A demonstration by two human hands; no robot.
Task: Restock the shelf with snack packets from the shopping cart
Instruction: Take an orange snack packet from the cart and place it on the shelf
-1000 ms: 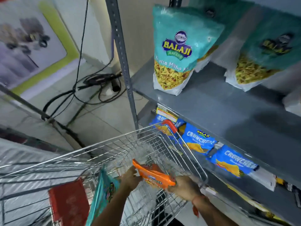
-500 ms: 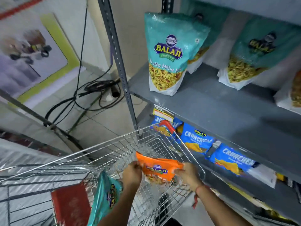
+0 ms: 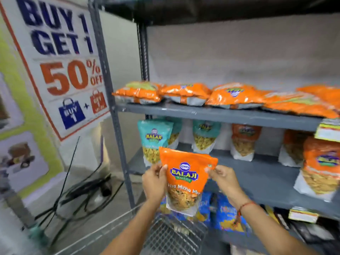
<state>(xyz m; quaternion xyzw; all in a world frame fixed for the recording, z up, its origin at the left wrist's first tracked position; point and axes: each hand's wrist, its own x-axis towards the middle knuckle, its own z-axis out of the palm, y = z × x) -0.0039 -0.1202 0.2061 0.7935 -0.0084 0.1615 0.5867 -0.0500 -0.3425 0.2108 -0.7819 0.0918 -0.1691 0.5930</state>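
Observation:
I hold an orange Balaji snack packet upright in front of the grey metal shelf. My left hand grips its left edge and my right hand pinches its upper right corner. The packet hangs above the front rim of the wire shopping cart, level with the middle shelf board. Orange packets lie flat in a row on the upper board. Teal packets and more orange packets stand on the middle board.
Blue snack packets fill the lower board behind the cart. The shelf's upright post stands just left of my hands. A promotion poster covers the left wall, and black cables lie on the floor below it.
Both hands lifted the orange packet out of the cart and up to the middle shelf's height. My view tilted up from the cart, revealing the upper shelf.

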